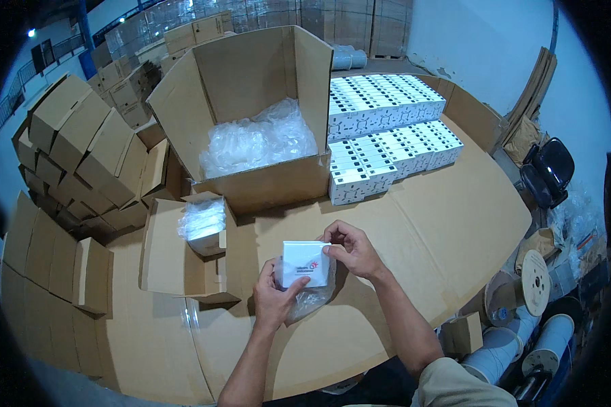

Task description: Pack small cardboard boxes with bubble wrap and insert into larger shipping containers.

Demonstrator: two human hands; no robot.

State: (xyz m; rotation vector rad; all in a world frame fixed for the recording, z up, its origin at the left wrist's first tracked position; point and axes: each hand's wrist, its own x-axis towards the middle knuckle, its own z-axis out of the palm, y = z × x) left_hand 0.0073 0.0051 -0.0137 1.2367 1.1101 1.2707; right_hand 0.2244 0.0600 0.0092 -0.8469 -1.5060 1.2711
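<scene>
A flat white box (304, 261) with small printing is held over the table, its lower part inside a clear plastic bag (312, 298). My left hand (275, 298) grips it from the lower left, thumb across its front face. At its upper right corner my right hand (349, 249) is closed, thumb against the edge and fingers bent behind; whether it pinches the box or the bag's rim is hard to tell. To the left, an open cardboard carton (214, 275) contains several bagged items (205, 218).
A large open carton (265, 183) full of clear plastic bags (258, 139) stands at the back. Right of it are stacked rows of white boxes (387, 112). Brown cartons (81, 149) pile up at the left. Cable spools (536, 281) and a black chair (548, 169) are beyond the table's right edge.
</scene>
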